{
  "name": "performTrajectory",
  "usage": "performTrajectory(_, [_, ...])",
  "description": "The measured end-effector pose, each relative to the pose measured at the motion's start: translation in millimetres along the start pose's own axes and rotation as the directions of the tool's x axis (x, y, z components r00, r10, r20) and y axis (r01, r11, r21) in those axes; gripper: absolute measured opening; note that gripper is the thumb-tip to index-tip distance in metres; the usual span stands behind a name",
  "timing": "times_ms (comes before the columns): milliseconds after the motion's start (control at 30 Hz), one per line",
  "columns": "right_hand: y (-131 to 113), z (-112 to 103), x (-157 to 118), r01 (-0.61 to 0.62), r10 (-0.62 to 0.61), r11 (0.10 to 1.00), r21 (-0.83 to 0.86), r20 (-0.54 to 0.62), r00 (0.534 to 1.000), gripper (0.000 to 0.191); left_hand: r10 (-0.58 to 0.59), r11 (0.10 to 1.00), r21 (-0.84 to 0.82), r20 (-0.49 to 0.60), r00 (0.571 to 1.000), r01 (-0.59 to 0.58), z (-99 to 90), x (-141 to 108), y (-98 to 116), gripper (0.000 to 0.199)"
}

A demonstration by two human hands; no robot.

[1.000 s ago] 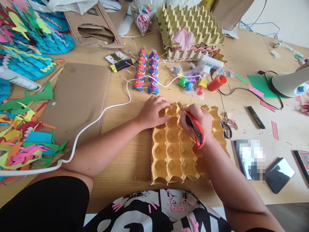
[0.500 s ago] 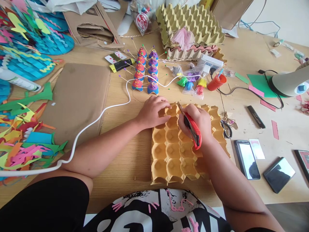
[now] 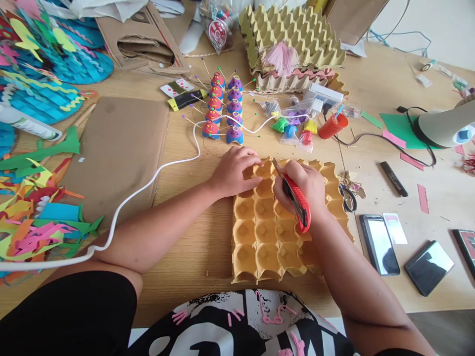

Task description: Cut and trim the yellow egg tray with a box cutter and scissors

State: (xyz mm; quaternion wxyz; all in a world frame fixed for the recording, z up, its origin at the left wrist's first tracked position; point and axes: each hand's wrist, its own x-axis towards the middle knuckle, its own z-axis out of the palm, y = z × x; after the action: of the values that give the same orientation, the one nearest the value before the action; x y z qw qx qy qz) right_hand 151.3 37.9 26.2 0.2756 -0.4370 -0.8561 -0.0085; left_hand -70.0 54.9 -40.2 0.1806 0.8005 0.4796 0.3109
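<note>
One cutter [image 3: 300, 200] in clenched right grip [image 3: 308, 185] | left grip [image 3: 235, 172] half-spread, touching tray [image 3: 256, 237]

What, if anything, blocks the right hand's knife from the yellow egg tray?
Nothing visible. The right hand holds the red knife over the egg tray, blade near the far edge; contact is unclear. The left hand is at the far left corner, left of the blade. The white cable runs clear of the tray.

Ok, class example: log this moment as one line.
left hand: at far-left corner of tray | right hand: holding cutter | blade: near tray's far edge | tray: on table
</note>
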Motion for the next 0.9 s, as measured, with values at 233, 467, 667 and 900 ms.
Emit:
performTrajectory(233, [-0.9, -0.5, 0.6, 0.024, -0.024, 1.0, 0.008, -0.016, 1.0, 0.015, 0.014, 1.0, 0.007, -0.013, 1.0, -0.014, 1.3, -0.5, -1.2, 0.038])
performTrajectory(467, [-1.6, -1.8, 1.7, 0.007, -0.007, 1.0, 0.005, 0.012, 1.0, 0.016, 0.009, 1.0, 0.008, -0.013, 1.0, -0.009, 1.3, -0.6, -1.5, 0.038])
performTrajectory(667, [-1.4, -2.5, -1.9, 0.009, -0.01, 0.999, 0.031, 0.012, 1.0, 0.019, 0.002, 1.0, 0.005, -0.005, 1.0, -0.002, 1.1, -0.2, -1.1, 0.037])
performTrajectory(900, [0.3, -1.6, -5.3, -0.032, 0.031, 0.996, 0.084, 0.013, 0.999, 0.019, 0.007, 1.0, 0.007, -0.022, 1.0, -0.007, 1.7, -0.8, -0.6, 0.035])
